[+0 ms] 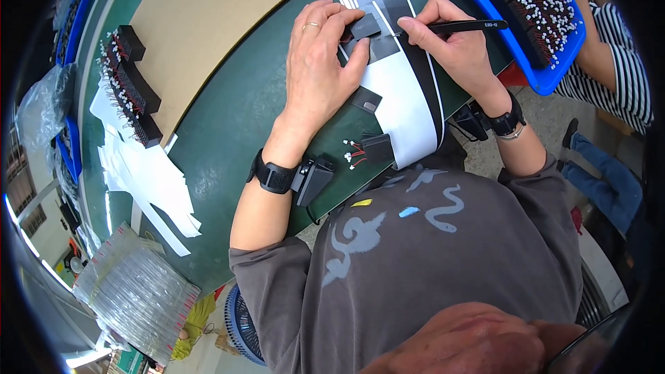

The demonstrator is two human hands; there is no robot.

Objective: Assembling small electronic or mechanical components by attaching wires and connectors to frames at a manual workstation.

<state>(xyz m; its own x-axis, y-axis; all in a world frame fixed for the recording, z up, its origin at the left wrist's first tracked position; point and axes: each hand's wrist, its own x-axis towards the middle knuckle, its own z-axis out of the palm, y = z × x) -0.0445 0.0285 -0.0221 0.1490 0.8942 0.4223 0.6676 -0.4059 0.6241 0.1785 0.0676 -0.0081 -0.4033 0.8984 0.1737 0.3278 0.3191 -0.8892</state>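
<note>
In my right hand (pixel 447 38) is a pair of black tweezers (pixel 471 26), its tips down at the edge of a long strip of backing paper (pixel 405 100) with dark grey adhesive pieces on it. My left hand (pixel 322 52) pinches a small flat dark pack (pixel 365 25) between thumb and fingers, over the strip. Red wire shows under those fingers. Below the left hand, a flat dark piece (pixel 367 100) lies by the strip's edge. Nearer me, several stacked dark packs (pixel 376 147) with red wires and white connectors sit on the green table (pixel 242 114).
A blue tray (pixel 544 83) at the right holds many wired packs. Rows of packs (pixel 135 90) stand at the left on a brown board (pixel 201 7). White paper strips (pixel 149 173) lie nearby. Beyond the tray is another person in a striped sleeve (pixel 623 69).
</note>
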